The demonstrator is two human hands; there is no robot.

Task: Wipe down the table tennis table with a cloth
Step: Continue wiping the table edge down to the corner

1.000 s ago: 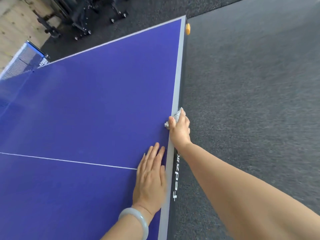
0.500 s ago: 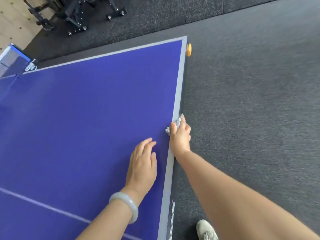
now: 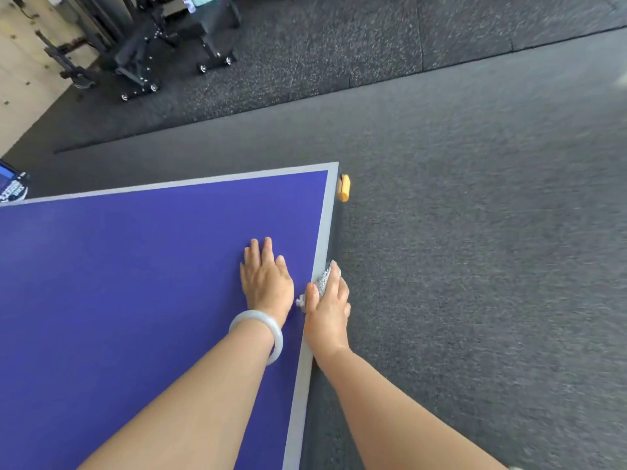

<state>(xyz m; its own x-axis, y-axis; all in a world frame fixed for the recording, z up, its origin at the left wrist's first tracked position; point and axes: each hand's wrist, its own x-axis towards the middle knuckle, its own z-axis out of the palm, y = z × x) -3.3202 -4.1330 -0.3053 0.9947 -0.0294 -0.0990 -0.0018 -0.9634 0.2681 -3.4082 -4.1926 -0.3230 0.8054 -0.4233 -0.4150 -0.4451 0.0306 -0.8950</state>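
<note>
The cloth is small, grey and speckled. It is bunched up in the right hand, right at the grey edge of the blue worktop, not far from the corner. The right fingers curl over the cloth and the thumb pins it from the top, so the cloth wraps over the edge. The left hand lies flat on the worktop just beside it, with its fingers straight and holding nothing. A pale bangle sits on that wrist.

The cloth looks soft and very light. It will fold and squash any way, so I think it is best held as 1 wad, with the fingers behind it and the thumb on top, or it may slip out. The worktop looks hard, flat and smooth, so the cloth should slide easily. The edge is thin, so a pinch works well there. An orange piece sticks out by the corner, and the cloth could catch on it.
</note>
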